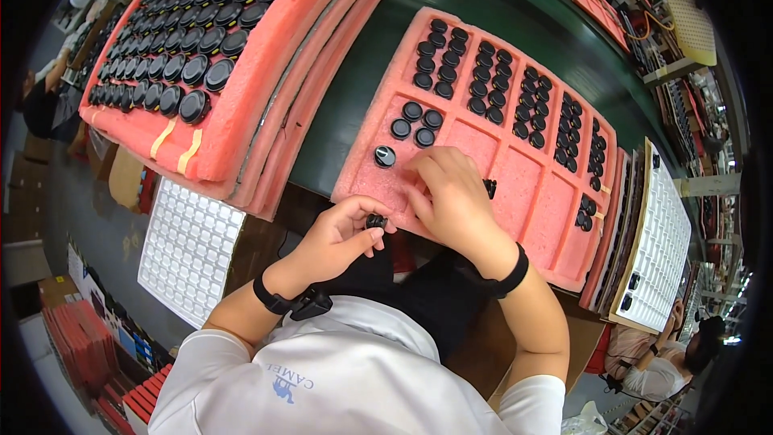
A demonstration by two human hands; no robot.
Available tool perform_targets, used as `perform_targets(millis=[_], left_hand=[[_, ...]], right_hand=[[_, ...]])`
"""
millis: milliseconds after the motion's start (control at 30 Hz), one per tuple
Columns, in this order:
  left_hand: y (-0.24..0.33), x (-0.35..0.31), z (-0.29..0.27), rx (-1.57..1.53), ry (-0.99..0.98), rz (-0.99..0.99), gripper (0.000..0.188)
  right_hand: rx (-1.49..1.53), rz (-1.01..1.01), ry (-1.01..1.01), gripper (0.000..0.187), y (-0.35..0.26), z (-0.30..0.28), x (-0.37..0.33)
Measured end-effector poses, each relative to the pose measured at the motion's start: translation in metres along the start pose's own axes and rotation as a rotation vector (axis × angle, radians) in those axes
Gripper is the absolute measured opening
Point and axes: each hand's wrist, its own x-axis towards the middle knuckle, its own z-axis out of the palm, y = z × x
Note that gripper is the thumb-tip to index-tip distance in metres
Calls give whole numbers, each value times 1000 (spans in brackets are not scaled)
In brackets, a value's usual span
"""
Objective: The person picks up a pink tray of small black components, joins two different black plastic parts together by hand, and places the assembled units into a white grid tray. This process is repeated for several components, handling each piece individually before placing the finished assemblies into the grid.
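My left hand [342, 234] pinches a small black round lens-like part [375, 221] at the near edge of a pink foam tray [515, 159]. My right hand [457, 197] hovers over the tray's near-left compartments, its thumb and forefinger bent but apart; nothing shows between them. A round part with a shiny top [385, 156] sits to the left of the right fingertips. Beyond it, several black round parts [412, 111] are grouped in the same compartment. A small dark part [489, 188] peeks out beside the right hand's outer edge; whether it touches the hand is unclear.
Stacked pink foam trays [266, 113] at the left carry rows of black round caps [193, 106]. White moulded trays stand low left [192, 242] and at the right [660, 234]. Green work surface [475, 12] lies behind. Other people [672, 354] work farther off.
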Motion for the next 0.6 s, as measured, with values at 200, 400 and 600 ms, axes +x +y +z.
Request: perform_targets(millis=[200,400,600], left_hand=[[-6,0,-5,-1,26,-5,16],[-12,1,-11,-50,77,96,8],[-3,5,-6,32,143,74,6]], right_hand=[[-85,67,44,19,-7,24,24],[-43,79,-8,19,-3,24,22],[2,64,41,20,-8,13,7]])
